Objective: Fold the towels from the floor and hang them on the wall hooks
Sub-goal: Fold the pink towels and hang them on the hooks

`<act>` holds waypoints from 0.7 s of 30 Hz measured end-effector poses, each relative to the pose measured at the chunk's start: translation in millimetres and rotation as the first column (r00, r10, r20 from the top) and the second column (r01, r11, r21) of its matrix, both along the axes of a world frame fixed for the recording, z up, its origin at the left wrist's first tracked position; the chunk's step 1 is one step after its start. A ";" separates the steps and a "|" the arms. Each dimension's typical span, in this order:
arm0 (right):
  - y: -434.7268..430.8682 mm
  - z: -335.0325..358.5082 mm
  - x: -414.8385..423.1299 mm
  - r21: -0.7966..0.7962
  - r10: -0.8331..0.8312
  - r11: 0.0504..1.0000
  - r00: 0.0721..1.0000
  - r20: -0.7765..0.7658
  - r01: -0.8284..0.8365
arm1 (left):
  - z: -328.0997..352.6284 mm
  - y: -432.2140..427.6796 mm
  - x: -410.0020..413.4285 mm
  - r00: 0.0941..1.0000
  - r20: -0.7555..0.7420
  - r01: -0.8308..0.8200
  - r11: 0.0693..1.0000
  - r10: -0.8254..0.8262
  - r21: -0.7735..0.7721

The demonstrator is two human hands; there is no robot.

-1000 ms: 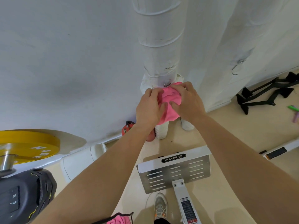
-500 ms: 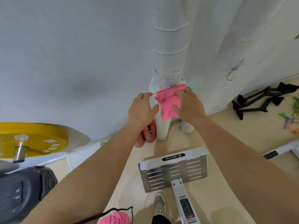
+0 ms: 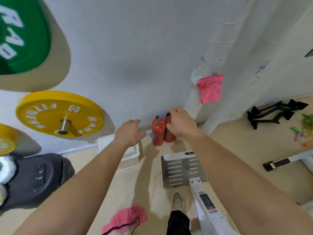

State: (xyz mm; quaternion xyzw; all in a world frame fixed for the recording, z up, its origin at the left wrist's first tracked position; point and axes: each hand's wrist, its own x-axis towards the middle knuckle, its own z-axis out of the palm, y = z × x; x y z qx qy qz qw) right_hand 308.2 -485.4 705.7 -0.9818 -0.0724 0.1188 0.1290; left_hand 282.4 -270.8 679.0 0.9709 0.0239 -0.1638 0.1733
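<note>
A folded pink towel (image 3: 210, 88) hangs by its top on the white wrapped pillar (image 3: 218, 41) at the upper right, with neither hand touching it. My left hand (image 3: 129, 133) and my right hand (image 3: 180, 123) hover below and to the left of it, fingers apart and holding nothing. A second pink towel (image 3: 126, 219) lies crumpled on the floor at the bottom, a black cord across it. An empty metal hook (image 3: 259, 72) sticks out of the wall to the right of the pillar.
Two red fire extinguishers (image 3: 160, 131) stand at the wall's foot behind my right hand. Yellow (image 3: 59, 113) and green (image 3: 22, 36) weight plates hang left. A perforated metal footplate (image 3: 179, 170) on a white frame, black push-up bars (image 3: 274, 113) and my shoe (image 3: 177, 200) occupy the floor.
Both hands have let go of the hung pink towel and dropped down and away from it. The view has swung left and downward, showing more weight plates and the floor towel.
</note>
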 end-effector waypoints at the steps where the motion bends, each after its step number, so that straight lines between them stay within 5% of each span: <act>1: 21.4 -4.1 -14.5 -0.012 0.020 1.000 1.000 0.004 -0.020 | -3.9 21.5 -16.0 1.000 -0.001 -0.006 1.000 0.006 0.006; 11: 222.1 -105.8 -137.0 0.014 0.239 0.970 0.944 -0.226 -0.242 | -101.0 210.8 -178.3 0.973 -0.179 -0.139 0.990 0.143 0.035; 21: 285.8 -398.1 -227.5 0.025 0.306 0.940 0.810 -0.500 -0.339 | -362.4 251.8 -299.9 0.896 -0.370 -0.245 0.968 0.246 0.050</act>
